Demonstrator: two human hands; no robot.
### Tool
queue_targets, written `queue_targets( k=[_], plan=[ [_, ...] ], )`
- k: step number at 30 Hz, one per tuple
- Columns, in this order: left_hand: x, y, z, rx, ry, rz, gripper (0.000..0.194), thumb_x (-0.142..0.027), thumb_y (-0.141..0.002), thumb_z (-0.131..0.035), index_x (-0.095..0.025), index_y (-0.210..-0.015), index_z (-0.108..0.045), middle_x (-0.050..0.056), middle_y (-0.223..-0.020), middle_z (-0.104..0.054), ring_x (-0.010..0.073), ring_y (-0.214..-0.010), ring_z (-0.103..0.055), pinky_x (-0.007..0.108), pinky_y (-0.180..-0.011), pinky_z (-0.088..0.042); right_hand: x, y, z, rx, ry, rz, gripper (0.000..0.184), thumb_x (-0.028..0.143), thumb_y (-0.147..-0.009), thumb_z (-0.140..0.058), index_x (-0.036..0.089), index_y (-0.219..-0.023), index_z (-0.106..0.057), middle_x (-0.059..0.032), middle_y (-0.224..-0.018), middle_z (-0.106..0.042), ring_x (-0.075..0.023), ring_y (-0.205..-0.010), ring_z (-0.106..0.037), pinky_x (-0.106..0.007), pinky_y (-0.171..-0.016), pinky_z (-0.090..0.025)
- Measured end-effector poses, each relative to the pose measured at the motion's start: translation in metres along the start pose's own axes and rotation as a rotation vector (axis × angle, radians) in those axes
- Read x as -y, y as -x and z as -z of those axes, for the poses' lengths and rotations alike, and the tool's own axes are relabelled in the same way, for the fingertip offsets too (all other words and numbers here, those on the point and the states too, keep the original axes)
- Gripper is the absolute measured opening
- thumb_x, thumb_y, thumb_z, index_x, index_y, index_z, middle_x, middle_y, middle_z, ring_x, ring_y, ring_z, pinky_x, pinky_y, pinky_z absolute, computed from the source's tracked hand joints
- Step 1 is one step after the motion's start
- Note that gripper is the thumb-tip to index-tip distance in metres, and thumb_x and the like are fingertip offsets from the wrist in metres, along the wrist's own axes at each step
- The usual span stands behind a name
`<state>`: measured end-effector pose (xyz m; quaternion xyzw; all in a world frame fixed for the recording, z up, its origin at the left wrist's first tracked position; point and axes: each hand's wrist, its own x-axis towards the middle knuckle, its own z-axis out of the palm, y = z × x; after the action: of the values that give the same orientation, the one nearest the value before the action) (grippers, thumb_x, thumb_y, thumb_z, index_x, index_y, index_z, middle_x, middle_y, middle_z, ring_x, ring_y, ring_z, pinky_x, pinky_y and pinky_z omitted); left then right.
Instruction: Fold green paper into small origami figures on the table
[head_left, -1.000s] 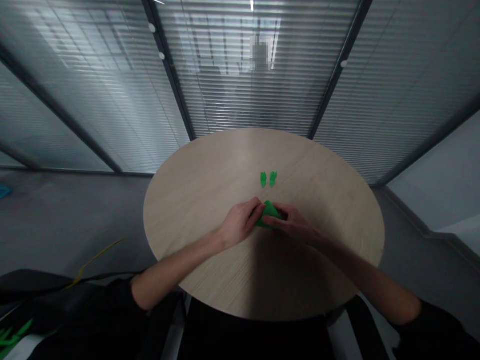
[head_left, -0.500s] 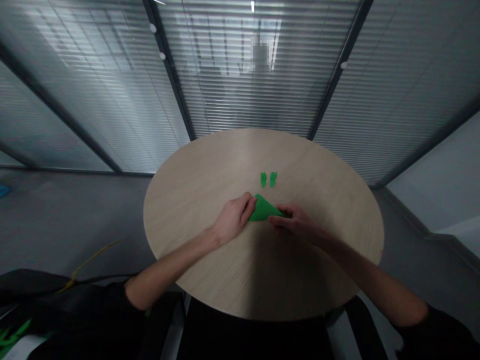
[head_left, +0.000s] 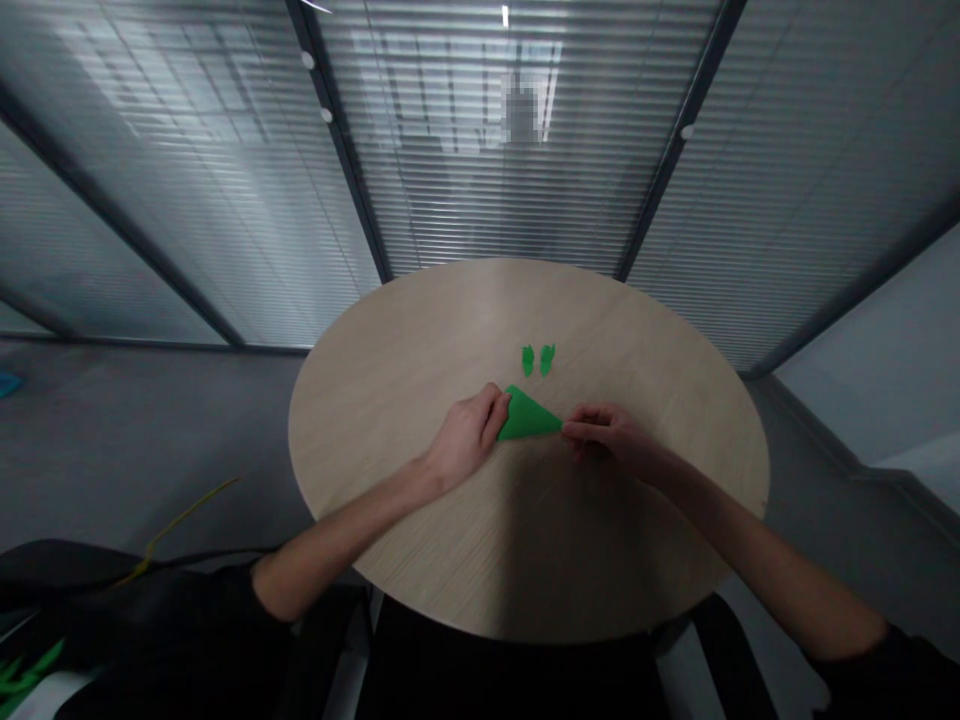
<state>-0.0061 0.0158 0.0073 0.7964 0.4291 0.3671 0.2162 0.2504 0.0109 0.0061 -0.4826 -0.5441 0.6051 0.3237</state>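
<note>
A green paper cone (head_left: 528, 415) is held low over the round wooden table (head_left: 390, 350), its point toward the right. My left hand (head_left: 472, 428) grips the wide end, with the fingers closed round its edge. At the narrow tip, my right hand (head_left: 600, 430) pinches the cone between thumb and fingertips. Just beyond the cone, two small green cut-out shapes (head_left: 528, 361) lie side by side on the tabletop.
Glass panels with blinds (head_left: 480, 200) stand behind the table's far edge. A black chair arm (head_left: 724, 650) is by the near right edge. At the lower left are a yellow cord (head_left: 176, 522) and some green pieces (head_left: 30, 672).
My right hand has slid right along the cone, from its lower side to the very tip, so more green surface shows. My left hand has stayed at the wide end.
</note>
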Motion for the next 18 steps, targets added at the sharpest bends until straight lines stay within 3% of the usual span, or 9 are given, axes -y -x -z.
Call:
queue_targets(
  k=[5, 8, 11, 15, 18],
  plan=[
    [0.003, -0.001, 0.002, -0.045, 0.021, 0.010, 0.031, -0.035, -0.107, -0.037, -0.020, -0.080, -0.044, -0.005, -0.062, -0.043, 0.0112, -0.054, -0.042, 0.025, -0.054, -0.032, -0.005, -0.002, 0.017, -0.092, -0.018, 0.036, 0.030, 0.044, -0.074, -0.080, 0.017, -0.072, -0.066, 0.0006, -0.068, -0.062, -0.0126, -0.062, -0.057, -0.027, -0.060, -0.046],
    [0.002, -0.001, 0.001, -0.014, 0.038, 0.010, 0.031, -0.034, -0.106, -0.037, -0.020, -0.080, -0.044, -0.006, -0.061, -0.042, 0.0110, -0.053, -0.040, 0.025, -0.053, -0.030, -0.002, -0.002, 0.012, -0.089, -0.014, 0.061, 0.036, 0.052, -0.078, -0.076, 0.017, -0.079, -0.068, -0.0014, -0.075, -0.064, -0.0136, -0.066, -0.059, -0.027, -0.061, -0.049],
    [-0.001, -0.001, -0.001, 0.016, 0.044, 0.006, 0.030, -0.034, -0.106, -0.038, -0.020, -0.080, -0.045, -0.005, -0.061, -0.043, 0.0110, -0.053, -0.042, 0.025, -0.053, -0.030, 0.004, -0.002, -0.003, -0.007, 0.026, 0.076, 0.046, 0.062, -0.084, -0.066, 0.017, -0.092, -0.070, -0.0025, -0.083, -0.064, -0.0139, -0.067, -0.061, -0.028, -0.061, -0.051],
    [-0.002, 0.000, -0.003, 0.063, 0.033, -0.030, 0.031, -0.034, -0.106, -0.038, -0.019, -0.081, -0.048, -0.003, -0.066, -0.049, 0.0118, -0.057, -0.048, 0.025, -0.055, -0.035, 0.006, -0.005, -0.022, 0.156, 0.142, 0.104, 0.049, 0.063, -0.084, -0.068, 0.017, -0.102, -0.067, -0.0042, -0.090, -0.067, -0.0125, -0.065, -0.061, -0.026, -0.058, -0.049],
    [-0.002, 0.000, -0.005, 0.094, 0.036, -0.051, 0.031, -0.035, -0.106, -0.038, -0.019, -0.083, -0.049, -0.002, -0.068, -0.052, 0.0126, -0.059, -0.051, 0.026, -0.056, -0.036, 0.004, -0.009, -0.030, 0.227, 0.214, 0.083, 0.043, 0.057, -0.085, -0.071, 0.016, -0.096, -0.067, -0.0022, -0.077, -0.066, -0.0118, -0.061, -0.058, -0.024, -0.054, -0.043]
  ],
)
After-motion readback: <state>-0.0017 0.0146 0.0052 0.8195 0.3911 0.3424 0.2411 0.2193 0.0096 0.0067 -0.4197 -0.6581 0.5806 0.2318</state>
